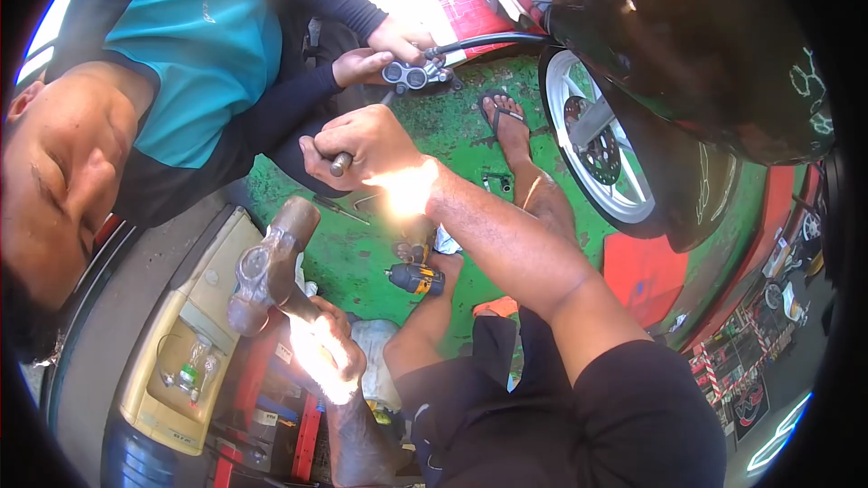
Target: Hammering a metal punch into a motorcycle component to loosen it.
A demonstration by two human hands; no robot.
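Note:
My left hand (330,339) is wrapped round the handle of a ball-peen hammer (285,253), its worn steel head raised at the left. Higher up and to the right, my right hand (371,145) is closed in a fist on a metal punch (341,164); one blunt end sticks out toward the hammer, and a thin part shows beyond the fist near a brake caliper (405,76). Whether the punch touches the caliper I cannot tell. A co-worker's hands (384,50) hold that silver caliper, which hangs on a black hose (493,39).
A motorcycle's white wheel (592,136) with its brake disc stands at the right. A yellow and black power drill (416,278) and small tools (330,209) lie on the green floor (348,258). A beige tray (167,398) holding a bottle is at the left.

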